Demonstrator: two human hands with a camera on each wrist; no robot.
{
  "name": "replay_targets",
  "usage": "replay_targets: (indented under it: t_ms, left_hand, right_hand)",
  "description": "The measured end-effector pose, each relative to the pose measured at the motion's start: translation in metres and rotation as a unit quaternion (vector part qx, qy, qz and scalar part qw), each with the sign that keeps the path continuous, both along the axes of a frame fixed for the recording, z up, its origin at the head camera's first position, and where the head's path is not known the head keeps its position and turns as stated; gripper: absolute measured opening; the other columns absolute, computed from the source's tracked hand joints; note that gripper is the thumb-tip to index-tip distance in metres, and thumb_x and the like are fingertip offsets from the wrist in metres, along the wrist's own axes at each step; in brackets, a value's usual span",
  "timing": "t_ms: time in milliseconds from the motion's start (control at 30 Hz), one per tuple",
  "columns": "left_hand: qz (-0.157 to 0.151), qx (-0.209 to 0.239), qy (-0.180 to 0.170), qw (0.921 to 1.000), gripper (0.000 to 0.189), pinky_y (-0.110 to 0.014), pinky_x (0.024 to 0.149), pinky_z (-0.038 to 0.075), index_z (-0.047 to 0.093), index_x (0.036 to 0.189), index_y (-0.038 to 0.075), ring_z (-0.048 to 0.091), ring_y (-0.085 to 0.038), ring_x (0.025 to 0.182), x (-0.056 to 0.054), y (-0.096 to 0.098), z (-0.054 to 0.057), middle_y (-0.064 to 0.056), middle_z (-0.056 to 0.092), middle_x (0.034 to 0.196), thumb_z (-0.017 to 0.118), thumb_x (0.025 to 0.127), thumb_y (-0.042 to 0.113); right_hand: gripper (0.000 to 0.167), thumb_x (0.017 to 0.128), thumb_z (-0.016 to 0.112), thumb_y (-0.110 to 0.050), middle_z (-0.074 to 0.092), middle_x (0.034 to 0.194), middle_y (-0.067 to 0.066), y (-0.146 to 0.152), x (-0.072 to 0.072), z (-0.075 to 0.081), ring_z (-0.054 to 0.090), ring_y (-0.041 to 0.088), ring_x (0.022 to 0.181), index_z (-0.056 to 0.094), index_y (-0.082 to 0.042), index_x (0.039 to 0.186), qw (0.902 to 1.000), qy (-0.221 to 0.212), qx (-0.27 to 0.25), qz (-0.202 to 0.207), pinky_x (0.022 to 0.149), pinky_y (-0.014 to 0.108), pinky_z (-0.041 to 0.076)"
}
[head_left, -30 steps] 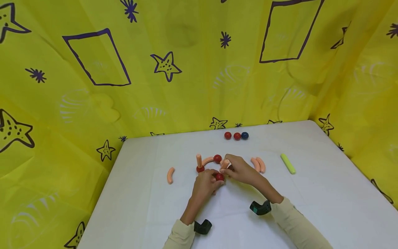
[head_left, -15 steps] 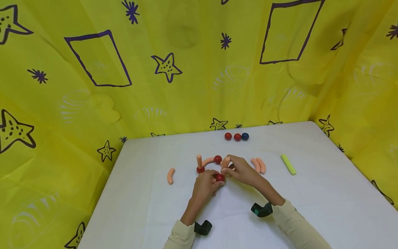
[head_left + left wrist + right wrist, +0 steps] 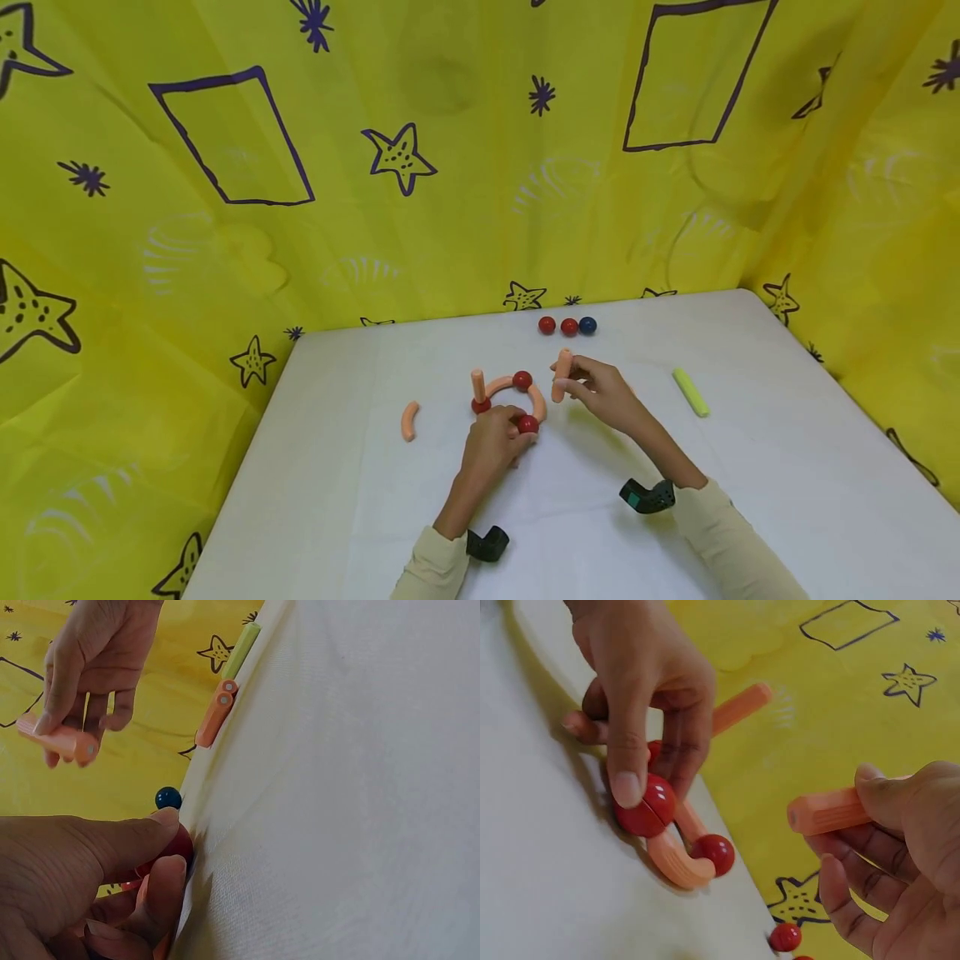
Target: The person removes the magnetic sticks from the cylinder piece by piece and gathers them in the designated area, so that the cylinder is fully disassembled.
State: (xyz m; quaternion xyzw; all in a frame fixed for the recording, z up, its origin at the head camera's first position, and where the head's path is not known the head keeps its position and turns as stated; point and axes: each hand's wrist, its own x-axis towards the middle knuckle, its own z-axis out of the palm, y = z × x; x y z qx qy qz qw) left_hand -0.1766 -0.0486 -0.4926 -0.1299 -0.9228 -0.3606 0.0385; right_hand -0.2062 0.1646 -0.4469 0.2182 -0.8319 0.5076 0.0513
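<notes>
In the head view my left hand (image 3: 491,446) pinches a red ball (image 3: 528,425) at the front of a ring-like chain on the table. Curved peach rods (image 3: 537,403) link that ball to another red ball (image 3: 522,380) at the back. On the left of the chain, a straight peach rod (image 3: 478,386) stands upright on a third red ball (image 3: 481,405). My right hand (image 3: 603,392) holds another straight peach rod (image 3: 562,375) between thumb and fingers, in the air right of the chain. A small grey disc shows in this rod's end (image 3: 90,749) in the left wrist view.
Two red balls (image 3: 547,326) and a blue ball (image 3: 588,326) lie at the back of the white table (image 3: 322,500). A loose curved peach rod (image 3: 409,421) lies left, a green rod (image 3: 690,392) right. Two peach rods (image 3: 215,720) lie beyond my hands. Yellow curtains surround the table.
My right hand has moved up and to the right with the straight rod, away from the chain, uncovering the curved rod there. My left hand has stayed on the front red ball.
</notes>
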Motion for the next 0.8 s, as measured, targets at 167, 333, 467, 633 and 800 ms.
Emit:
replay_targets:
  t_ms: [167,333,467,633,800]
  left_hand:
    - [0.006,-0.005,0.000,1.0000,0.033,-0.017,0.050,0.039,0.073,0.105,0.009,0.047,0.000,0.051,0.000,0.000,0.000,0.001,0.065,0.080,0.083,0.078,0.025]
    - [0.005,-0.005,0.004,1.0000,0.034,-0.017,0.051,0.040,0.073,0.106,0.008,0.049,0.000,0.056,0.002,0.000,0.000,0.000,0.066,0.083,0.082,0.078,0.025]
    - [0.004,0.000,-0.003,1.0000,0.033,-0.017,0.052,0.041,0.073,0.107,0.008,0.049,0.000,0.055,0.002,-0.001,0.001,0.000,0.067,0.083,0.082,0.079,0.025]
    - [0.004,0.000,-0.006,1.0000,0.033,-0.017,0.053,0.041,0.073,0.107,0.009,0.050,0.001,0.056,0.002,-0.001,0.001,0.001,0.067,0.083,0.082,0.079,0.025]
    - [0.005,-0.006,-0.011,0.9999,0.035,-0.017,0.051,0.040,0.072,0.108,0.009,0.048,0.000,0.053,0.002,0.000,0.000,0.001,0.067,0.084,0.082,0.079,0.026]
  right_hand:
    - [0.032,0.093,0.066,-0.023,0.068,0.102,0.013,0.019,-0.002,0.003,0.064,0.012,0.083,0.062,-0.003,0.118,0.9979,-0.028,0.001,-0.058,0.069,0.020,0.050]
    - [0.036,0.097,0.062,-0.026,0.065,0.109,0.018,0.045,-0.002,0.006,0.060,0.006,0.088,0.060,0.000,0.121,0.9939,-0.065,0.003,-0.089,0.071,0.017,0.049]
    - [0.044,0.100,0.055,-0.034,0.063,0.114,0.020,0.067,-0.001,0.011,0.059,0.016,0.092,0.058,0.002,0.125,0.9860,-0.095,0.027,-0.135,0.072,0.017,0.049]
    - [0.055,0.102,0.047,-0.040,0.060,0.122,0.028,0.096,0.000,0.015,0.057,0.035,0.102,0.055,0.006,0.131,0.9695,-0.115,0.072,-0.204,0.072,0.024,0.046]
    - [0.060,0.100,0.048,-0.041,0.056,0.126,0.032,0.125,0.001,0.011,0.055,0.041,0.108,0.052,0.010,0.132,0.9500,-0.146,0.094,-0.260,0.070,0.022,0.045]
